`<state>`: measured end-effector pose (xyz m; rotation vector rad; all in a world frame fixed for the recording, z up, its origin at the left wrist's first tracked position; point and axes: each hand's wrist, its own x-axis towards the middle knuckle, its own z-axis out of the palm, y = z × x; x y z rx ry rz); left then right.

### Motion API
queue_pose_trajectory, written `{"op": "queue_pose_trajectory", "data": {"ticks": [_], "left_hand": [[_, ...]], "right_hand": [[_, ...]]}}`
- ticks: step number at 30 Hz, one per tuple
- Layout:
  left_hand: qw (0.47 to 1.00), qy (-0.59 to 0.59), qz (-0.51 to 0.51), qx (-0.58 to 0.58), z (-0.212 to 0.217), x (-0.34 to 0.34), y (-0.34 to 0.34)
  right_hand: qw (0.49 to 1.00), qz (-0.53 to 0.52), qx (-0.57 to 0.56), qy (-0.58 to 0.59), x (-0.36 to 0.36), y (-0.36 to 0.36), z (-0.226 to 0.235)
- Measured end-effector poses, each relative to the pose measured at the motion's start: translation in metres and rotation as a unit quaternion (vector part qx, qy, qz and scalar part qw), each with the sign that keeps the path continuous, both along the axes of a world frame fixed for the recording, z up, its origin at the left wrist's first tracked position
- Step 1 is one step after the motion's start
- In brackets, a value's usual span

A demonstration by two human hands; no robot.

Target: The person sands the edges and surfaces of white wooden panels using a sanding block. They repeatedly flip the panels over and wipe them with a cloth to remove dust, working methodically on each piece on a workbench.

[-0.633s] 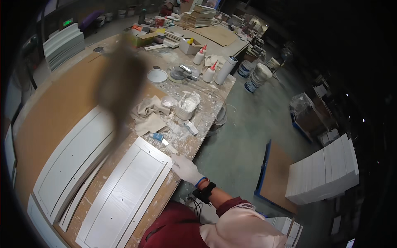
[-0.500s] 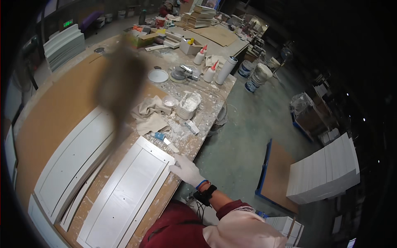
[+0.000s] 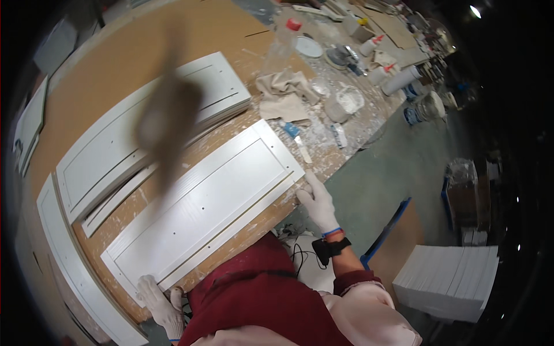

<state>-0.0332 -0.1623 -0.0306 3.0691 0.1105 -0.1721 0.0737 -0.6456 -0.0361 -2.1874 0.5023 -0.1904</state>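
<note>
Both gloved hands grip the white cabinet door panel (image 3: 202, 207) on the desk (image 3: 115, 69): left hand (image 3: 158, 297) curled on its near-left corner, right hand (image 3: 317, 202) on the far-right end, long axis running diagonally between them.

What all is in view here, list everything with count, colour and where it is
cabinet door panel: one, white, flat on the bench in front of the person, a hand at each end
more door panels: a stack, white, behind it on the bench
workbench: one, brown board top, splashed with white
rag: one, beige, crumpled beyond the panels
tube: one, blue and white, beside the front panel's far corner
tub: one, smeared white, right of the rag
bottle: one, clear with red cap, behind the rag
stacked boards: one pile, white, on the floor at right
left hand: white glove, at the panel's near end
right hand: white glove, at the panel's far corner
</note>
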Motion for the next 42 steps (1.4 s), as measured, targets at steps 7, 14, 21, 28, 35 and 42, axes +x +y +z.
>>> {"op": "queue_pose_trajectory", "data": {"ticks": [7,14,21,28,35,42], "left_hand": [[0.940,0.004,0.090,-0.330,0.043,0.004,-0.022],[0.972,-0.033,-0.154,-0.175,0.034,0.048,-0.085],[0.979,-0.007,-0.175,-0.108,0.029,0.041,-0.078],[0.996,-0.023,-0.070,-0.052,0.032,0.062,-0.067],[0.972,0.033,-0.168,-0.163,0.049,0.113,-0.167],[0.944,0.024,-0.273,-0.183,0.050,0.164,-0.258]], "right_hand": [[0.964,-0.087,0.241,0.067,-0.013,-0.017,0.000],[0.960,-0.048,0.246,0.123,0.000,-0.034,0.008],[0.978,-0.002,0.168,0.128,0.017,-0.044,0.017],[0.980,-0.047,0.183,0.069,0.021,-0.085,0.020],[0.996,0.051,-0.073,0.003,0.051,-0.101,0.024],[0.963,0.114,-0.240,0.048,0.102,-0.056,0.021]]}}
